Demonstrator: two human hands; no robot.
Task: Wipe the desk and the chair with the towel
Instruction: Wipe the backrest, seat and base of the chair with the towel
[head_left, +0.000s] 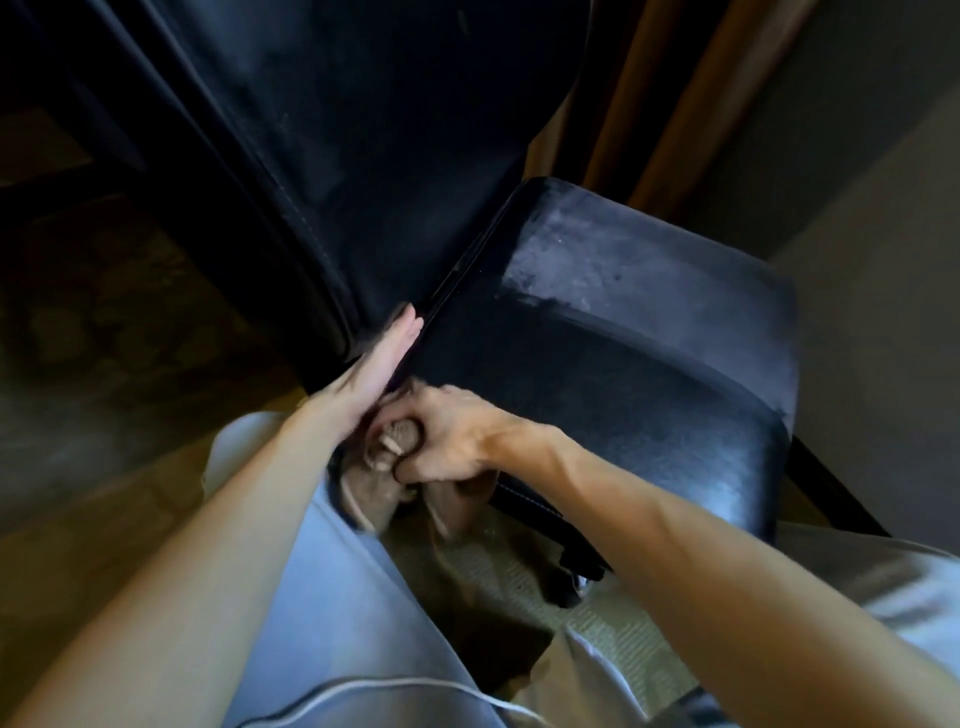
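Bunched beige terry towel (387, 483) at the near-left corner of the black leather chair seat (623, 364). Its loose ends and long axis point off the edge toward my pale trouser leg (322, 597). My right hand (447, 441) clenches it. My left hand (382, 358), fingers straight and together, braces the seat's side. Step: chair wiping. Next, I judge: 1 firm stroke toward the dusty far corner.

Floor (524, 577): pale ribbed carpet under the seat, darker patterned carpet to the left.
On the floor: the black chair foot (569, 587).
Chair seat (623, 395): black and padded, with a greyish dusty patch on the far part and a darker near part.
On the seat: tan towel (374, 499), bunched at the near left corner, hanging over the edge.
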